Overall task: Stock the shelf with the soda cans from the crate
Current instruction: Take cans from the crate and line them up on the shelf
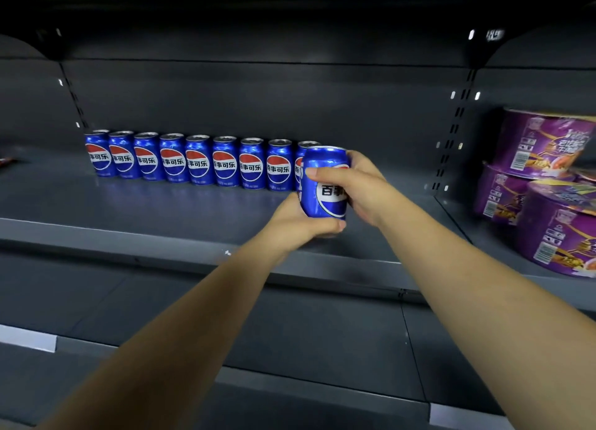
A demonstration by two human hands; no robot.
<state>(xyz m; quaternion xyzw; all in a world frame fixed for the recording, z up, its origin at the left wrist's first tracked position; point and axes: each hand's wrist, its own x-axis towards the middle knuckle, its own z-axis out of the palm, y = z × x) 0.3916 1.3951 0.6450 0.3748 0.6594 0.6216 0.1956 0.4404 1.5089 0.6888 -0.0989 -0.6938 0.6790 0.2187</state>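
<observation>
Two bare forearms reach up and forward from the bottom edge, crossing over a lower shelf (290, 333) of dark grey metal with a white label strip (27, 337) on its front lip at the left. The left hand (300, 220) cups the base of a blue soda can (324, 188), its fingers curled round the bottom with the thumb lying along the lower rim. The right hand (361, 188) grasps the same can from the right side, the thumb laid across the front just below the top rim and the other fingers wrapped behind. So both hands grip this one can, which stands nearly upright with its red, white and blue logo facing the camera. It is held over the deck of the middle shelf (161, 204), in front of the right end of a row of cans (200, 160) and hiding most of the last one there. That row of nine matching blue cans stands upright, side by side against the back panel (258, 100), logos forward, starting near the left upright. In the next bay to the right, purple bowl-shaped packs (548, 178) sit stacked two high.
</observation>
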